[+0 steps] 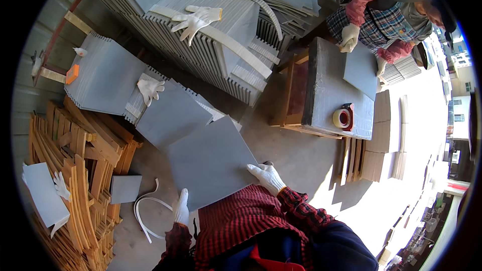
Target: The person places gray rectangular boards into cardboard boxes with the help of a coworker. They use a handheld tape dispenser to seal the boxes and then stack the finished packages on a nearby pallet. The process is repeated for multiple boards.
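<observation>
My left hand (pixel 181 208) is closed at the grey panel's (pixel 213 160) near-left corner; my right hand (pixel 267 176) pinches its right edge; it sits before my checked apron (pixel 228 221); I'd best grip evenly, sparing its corners from the stacked sheets (pixel 173 110) beyond.

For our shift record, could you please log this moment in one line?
left hand: holds grey panel; right hand: holds same panel; tape roll: on table; co-worker: beside table

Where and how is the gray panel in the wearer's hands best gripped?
The gray panel is broad, flat and handleless, so probably by its side edges near the closer corners, with left hand and right hand coming from the body side.
</observation>
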A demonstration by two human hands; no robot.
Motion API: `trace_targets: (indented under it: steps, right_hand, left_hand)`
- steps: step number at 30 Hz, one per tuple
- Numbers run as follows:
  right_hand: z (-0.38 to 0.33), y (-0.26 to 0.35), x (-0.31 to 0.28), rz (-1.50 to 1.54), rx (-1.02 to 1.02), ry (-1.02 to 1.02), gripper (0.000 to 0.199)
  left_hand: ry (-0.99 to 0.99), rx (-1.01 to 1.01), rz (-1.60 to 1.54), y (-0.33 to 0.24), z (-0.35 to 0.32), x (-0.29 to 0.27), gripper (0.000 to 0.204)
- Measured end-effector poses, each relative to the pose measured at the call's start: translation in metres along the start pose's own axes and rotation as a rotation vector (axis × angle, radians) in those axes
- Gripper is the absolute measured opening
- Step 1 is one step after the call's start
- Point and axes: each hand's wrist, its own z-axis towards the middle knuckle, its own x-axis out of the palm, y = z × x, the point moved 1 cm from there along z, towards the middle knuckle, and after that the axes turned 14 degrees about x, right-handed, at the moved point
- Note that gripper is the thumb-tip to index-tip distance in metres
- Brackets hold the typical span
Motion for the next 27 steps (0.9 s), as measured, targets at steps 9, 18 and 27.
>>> trace_targets:
  steps: [9, 18, 27]
  right_hand:
    - [-0.08, -0.157, -0.177, 0.318, -0.157, -0.182, 0.054]
    - [-0.135, -0.246, -0.266, 0.804, -0.251, -0.481, 0.042]
    - [-0.13, -0.294, -0.311, 0.946, -0.225, -0.78, 0.049]
  left_hand:
    - [0.207, 0.196, 0.006, -0.049, -0.115, 0.201, 0.042]
    - [0.623, 0.303, 0.158, -0.106, -0.129, 0.38, 0.041]
    - [0.977, 0.317, 0.413, -0.123, -0.119, 0.509, 0.049]
